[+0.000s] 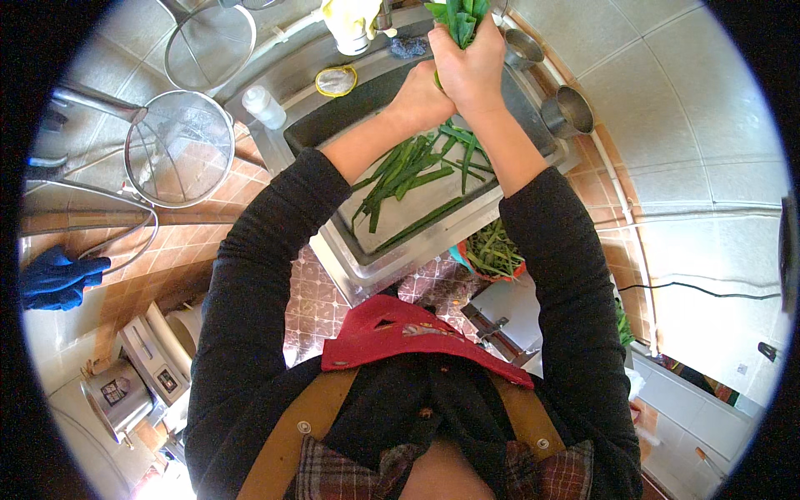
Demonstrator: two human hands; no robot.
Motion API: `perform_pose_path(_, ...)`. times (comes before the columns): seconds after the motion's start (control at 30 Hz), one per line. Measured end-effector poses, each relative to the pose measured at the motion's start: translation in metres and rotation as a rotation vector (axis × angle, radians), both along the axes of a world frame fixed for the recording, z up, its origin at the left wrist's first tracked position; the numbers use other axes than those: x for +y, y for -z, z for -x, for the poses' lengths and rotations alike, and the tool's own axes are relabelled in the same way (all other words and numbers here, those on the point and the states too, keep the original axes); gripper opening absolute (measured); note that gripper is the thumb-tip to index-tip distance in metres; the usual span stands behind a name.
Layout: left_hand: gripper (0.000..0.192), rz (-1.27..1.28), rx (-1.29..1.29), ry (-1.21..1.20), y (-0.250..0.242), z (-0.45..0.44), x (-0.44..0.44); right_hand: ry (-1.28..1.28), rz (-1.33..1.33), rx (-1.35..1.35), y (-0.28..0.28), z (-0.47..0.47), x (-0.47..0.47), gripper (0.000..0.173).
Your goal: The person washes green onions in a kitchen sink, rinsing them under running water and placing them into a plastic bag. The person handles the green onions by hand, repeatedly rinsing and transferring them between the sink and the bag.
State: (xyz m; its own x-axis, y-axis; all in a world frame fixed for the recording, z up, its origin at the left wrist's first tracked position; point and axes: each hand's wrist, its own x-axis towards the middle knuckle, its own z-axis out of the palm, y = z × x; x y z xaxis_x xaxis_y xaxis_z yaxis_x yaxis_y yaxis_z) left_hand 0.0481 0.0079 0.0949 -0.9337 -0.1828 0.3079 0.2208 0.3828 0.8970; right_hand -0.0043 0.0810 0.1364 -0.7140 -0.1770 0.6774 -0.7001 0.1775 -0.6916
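Note:
My right hand (472, 69) grips a bunch of long green leaves (464, 25), likely leek or garlic greens, over the far part of the sink. Pressed up against it, my left hand (428, 90) is closed too, and a bit of leaf shows between the two hands. The left fingers are mostly hidden. Under my forearms, more loose green leaves (403, 169) lie scattered on the bottom of the stainless steel sink (369, 273). One long leaf (422, 225) rests along the near side.
A white bottle (264, 107) and a yellow-rimmed sponge (336, 82) sit on the sink ledge beside a steel scourer (408, 47). Mesh strainers (180, 150) hang left; metal cups (567, 112) hang right. A bag of leaf trimmings (494, 250) stands below the sink.

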Motion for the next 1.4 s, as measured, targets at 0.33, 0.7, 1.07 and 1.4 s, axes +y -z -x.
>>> perform_pose_path(0.33,0.025,0.088,-0.008,-0.066,0.020,0.014,-0.007,-0.077,-0.101,0.011,0.007,0.012,-0.008,0.037)
perform_pose_path(0.7,0.040,-0.118,-0.122,0.157,-0.018,0.000,-0.019,-0.079,0.196,-0.245,-0.002,0.019,-0.001,0.026)
perform_pose_path(1.07,0.044,-0.169,-0.016,-0.042,0.025,0.010,0.009,0.123,0.192,-0.086,0.003,0.019,-0.004,0.027)
perform_pose_path(1.4,0.032,-0.108,0.032,-0.027,0.041,0.003,0.013,0.131,0.068,-0.040,0.017,0.016,-0.007,0.031)
